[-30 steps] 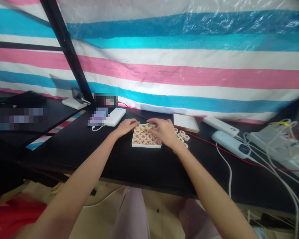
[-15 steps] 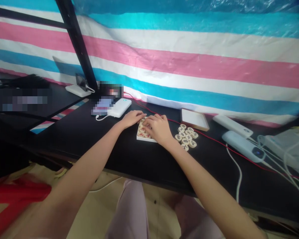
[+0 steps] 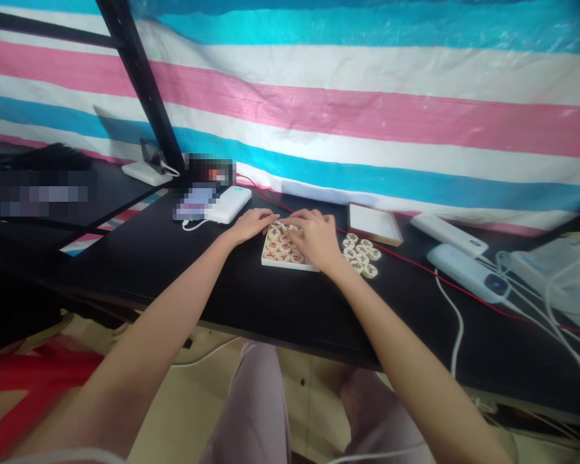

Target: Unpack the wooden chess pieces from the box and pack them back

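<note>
A small white tray [image 3: 269,261] on the black table [image 3: 280,309] holds several round wooden chess pieces [image 3: 283,248] with red and dark characters. My left hand [image 3: 251,225] rests at the tray's far left corner, fingers stretched toward the pieces. My right hand [image 3: 315,238] lies over the tray's right half, fingers curled down onto the pieces; what they grip is hidden. Several more loose pieces [image 3: 361,252] lie on the table just right of my right hand.
The tray's lid [image 3: 373,223] lies behind the loose pieces. White power banks [image 3: 228,205] [image 3: 448,234] [image 3: 466,273] and many white cables [image 3: 536,296] plus a red wire crowd the right side. A black post [image 3: 140,84] and striped tarp stand behind.
My right hand shifted slightly over the tray's pieces and the left stayed at the far corner. The view tilted down and settled, so everything sits a little higher.
</note>
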Tool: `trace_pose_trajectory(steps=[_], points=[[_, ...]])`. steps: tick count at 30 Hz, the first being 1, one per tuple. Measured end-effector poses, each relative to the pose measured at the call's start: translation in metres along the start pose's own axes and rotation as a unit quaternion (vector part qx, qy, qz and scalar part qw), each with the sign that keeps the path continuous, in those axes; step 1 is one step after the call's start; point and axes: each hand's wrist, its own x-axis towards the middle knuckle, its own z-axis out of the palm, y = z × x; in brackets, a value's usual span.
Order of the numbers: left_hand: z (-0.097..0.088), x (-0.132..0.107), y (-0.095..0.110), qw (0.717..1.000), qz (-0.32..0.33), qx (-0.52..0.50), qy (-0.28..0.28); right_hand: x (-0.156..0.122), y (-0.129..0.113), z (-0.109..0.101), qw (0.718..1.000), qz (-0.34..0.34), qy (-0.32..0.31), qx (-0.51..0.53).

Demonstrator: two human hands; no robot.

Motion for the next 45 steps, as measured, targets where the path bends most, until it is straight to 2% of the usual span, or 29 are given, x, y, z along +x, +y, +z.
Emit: trace_pose_trajectory(steps=[2,4,6,7,10,16,19,23,25,27,30,32,34,39,45], points=[[0.0,0.0,0.001,1.0,-0.003,-0.002,0.001,0.0,0.022,-0.02,0.997,0.067,-0.039,0.022],[0.0,-0.001,0.002,1.0,-0.007,0.0,0.0,-0.005,0.05,-0.041,0.979,0.121,-0.147,0.077],[-0.001,-0.001,0.002,1.0,-0.008,0.006,-0.002,-0.012,0.074,-0.058,0.948,0.127,-0.266,0.117],[-0.001,-0.001,0.002,1.0,-0.009,0.008,-0.003,-0.016,0.083,-0.063,0.938,0.12,-0.301,0.121],[-0.001,0.0,0.001,1.0,-0.01,0.008,-0.005,-0.022,0.088,-0.065,0.929,0.116,-0.342,0.076],[-0.001,0.0,0.0,1.0,-0.008,0.0,-0.002,-0.016,0.066,-0.053,0.941,0.133,-0.311,-0.015],[-0.002,-0.001,0.002,1.0,-0.008,-0.001,-0.004,-0.016,0.068,-0.052,0.948,0.128,-0.293,-0.003],[-0.002,-0.003,0.004,1.0,-0.019,-0.004,-0.002,-0.019,0.076,-0.052,0.945,0.124,-0.302,0.035],[-0.002,-0.003,0.005,1.0,-0.02,-0.006,0.002,-0.019,0.075,-0.052,0.951,0.118,-0.283,0.038],[-0.002,-0.003,0.005,1.0,-0.017,-0.01,0.005,-0.018,0.069,-0.052,0.965,0.102,-0.239,0.038],[-0.001,-0.002,0.004,1.0,-0.014,-0.014,0.004,-0.015,0.052,-0.046,0.99,0.073,-0.117,0.02],[-0.001,-0.002,0.002,1.0,-0.015,-0.012,0.0,-0.013,0.037,-0.035,0.998,0.052,-0.034,-0.002],[0.0,-0.001,0.001,1.0,-0.014,-0.009,0.0,-0.011,0.021,-0.021,1.0,0.023,0.004,-0.021],[0.0,-0.001,0.002,1.0,-0.005,-0.004,0.007,-0.009,0.002,0.007,0.996,-0.069,-0.022,-0.042],[0.0,-0.001,0.004,1.0,-0.008,-0.002,0.006,-0.012,0.006,0.006,0.995,-0.084,-0.008,-0.049]])
